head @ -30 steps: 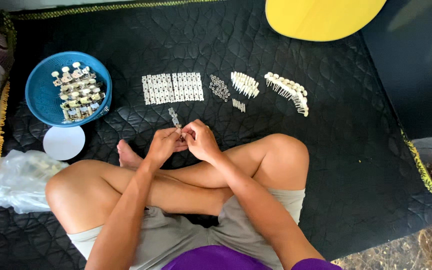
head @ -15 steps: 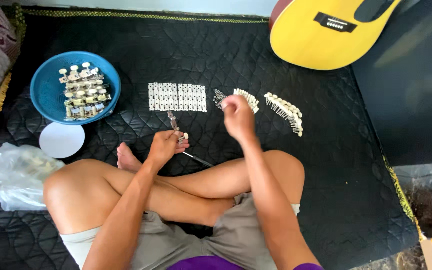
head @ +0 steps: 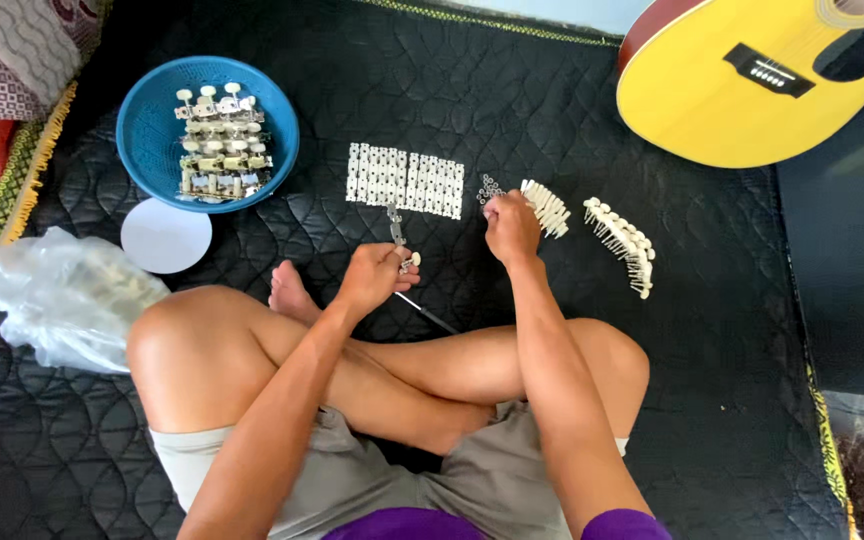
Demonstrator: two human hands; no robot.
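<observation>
I see my left hand (head: pixel 374 275) with fingers closed around one metal tuner strip (head: pixel 397 232) with a cream knob, held just above the black quilted mat (head: pixel 372 110), a thin rod (head: pixel 427 313) lying under it. My right hand (head: pixel 512 225) reaches to a small pile of metal bits (head: pixel 490 187), fingers pinched there; whether they grip anything I cannot tell. Beside it lie two rows of cream pegs (head: pixel 620 243) and two white plates (head: pixel 404 180) side by side. One blue bowl (head: pixel 152 150) holds more tuners. One yellow guitar (head: pixel 752 90) lies beyond.
</observation>
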